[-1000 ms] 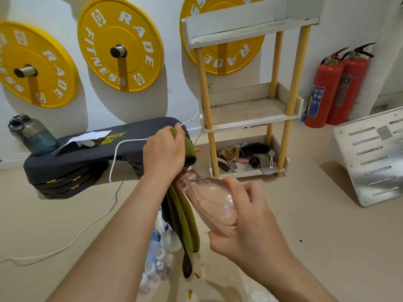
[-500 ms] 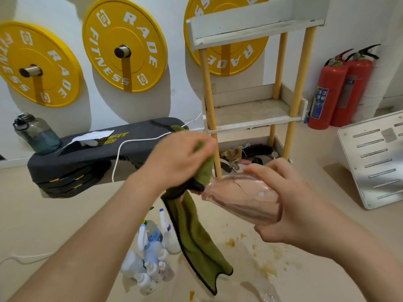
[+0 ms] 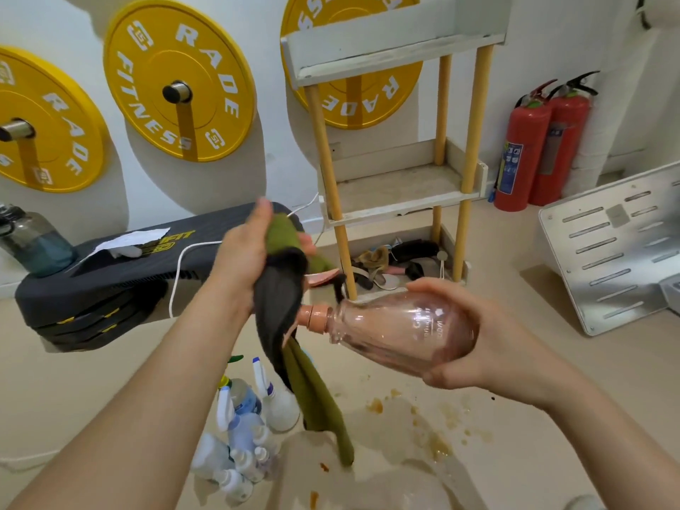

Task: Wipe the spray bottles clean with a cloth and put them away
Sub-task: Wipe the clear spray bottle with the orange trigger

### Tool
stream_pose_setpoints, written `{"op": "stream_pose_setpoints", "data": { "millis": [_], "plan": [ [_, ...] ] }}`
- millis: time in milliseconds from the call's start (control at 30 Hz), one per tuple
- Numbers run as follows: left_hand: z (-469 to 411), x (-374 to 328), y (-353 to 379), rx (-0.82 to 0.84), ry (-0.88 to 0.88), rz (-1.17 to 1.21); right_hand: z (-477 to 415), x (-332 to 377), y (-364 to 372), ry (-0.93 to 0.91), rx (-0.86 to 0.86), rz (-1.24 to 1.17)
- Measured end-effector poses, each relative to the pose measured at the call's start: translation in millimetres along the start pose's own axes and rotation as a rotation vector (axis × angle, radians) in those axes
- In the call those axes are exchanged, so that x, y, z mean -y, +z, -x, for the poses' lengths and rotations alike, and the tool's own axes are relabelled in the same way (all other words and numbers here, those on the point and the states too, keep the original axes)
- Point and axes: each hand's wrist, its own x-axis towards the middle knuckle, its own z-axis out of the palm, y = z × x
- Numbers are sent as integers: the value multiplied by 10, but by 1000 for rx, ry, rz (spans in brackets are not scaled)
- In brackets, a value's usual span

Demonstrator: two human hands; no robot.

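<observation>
At pink bottle [image 3: 397, 333] neck, left hand [image 3: 241, 259] grips cloth [image 3: 279, 300]; right hand [image 3: 493, 347] cups base; hard tug may slip bottle free.

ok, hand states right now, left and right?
Left hand: closed, gripping the cloth.
Right hand: closed, holding the pink spray bottle by its base.

bottle [image 3: 401, 333] top under cloth [image 3: 279, 311], jug [image 3: 33, 237] — cropped
</observation>
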Motion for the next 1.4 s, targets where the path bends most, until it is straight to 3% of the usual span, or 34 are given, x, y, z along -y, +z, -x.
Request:
{"op": "stream_pose_setpoints", "data": {
  "millis": [133, 200, 367, 433, 600, 667, 833, 933, 1000, 1133, 1200, 1333, 1400],
  "plan": [
    [-2, -133, -48, 24, -44, 616, 7, -218, 26, 138, 28, -579],
    [60, -218, -46, 80, 12, 704, 2, -340, 99, 199, 33, -833],
    [192, 25, 417, -87, 153, 228, 14, -181, 505, 309, 201, -1198],
    [207, 115, 535, -169, 232, 116, 31, -124, 652, 337, 275, -1262],
    [99, 179, 484, -249, 226, -81, 68, -121, 723, 313, 324, -1312],
    [53, 231, 449, -257, 142, -63, 66, -157, 739, 293, 327, -1311],
    [31, 381, 386, -279, -148, 364, 17, -218, 716, 244, 218, -1154],
    [83, 430, 449, -198, -214, 492, -28, -163, 775, 197, 30, -935],
    [124, 389, 488, -56, -259, 555, -59, -139, 830, 178, -67, -774],
    [201, 372, 561, 91, -213, 446, -76, -125, 850, 102, -199, -616],
    [309, 401, 509, 87, -231, 325, -75, -78, 868, 67, -210, -593],
    [329, 487, 344, 32, -176, 240, -86, -53, 834, 79, -150, -233],
    [375, 490, 337, 42, -165, 229, -102, -39, 802, 65, -201, -150]
  ]
}}
